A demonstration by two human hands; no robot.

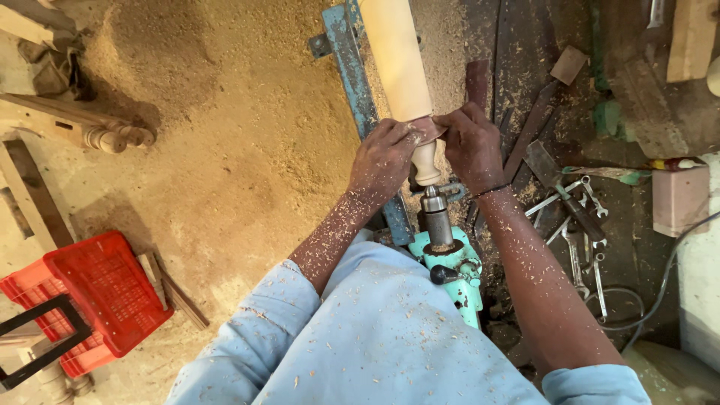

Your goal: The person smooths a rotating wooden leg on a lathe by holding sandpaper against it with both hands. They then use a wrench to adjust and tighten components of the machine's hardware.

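Note:
A pale turned wooden spindle [397, 60] is mounted on a lathe, its narrow knobbed end [426, 169] meeting the metal tailstock centre [437, 214]. My left hand [386, 154] and my right hand [471, 142] both pinch a strip of brown sandpaper [427, 129] wrapped around the spindle just above the knob. Both forearms are dusted with wood chips. The teal tailstock body [454, 270] sits just in front of my chest.
A blue lathe bed rail [356, 82] runs away from me. Wrenches and chisels [577, 225] lie on the dark bench at right. Thick sawdust [225, 127] covers the floor at left, with a red plastic crate [97, 296] and turned wooden legs [112, 136].

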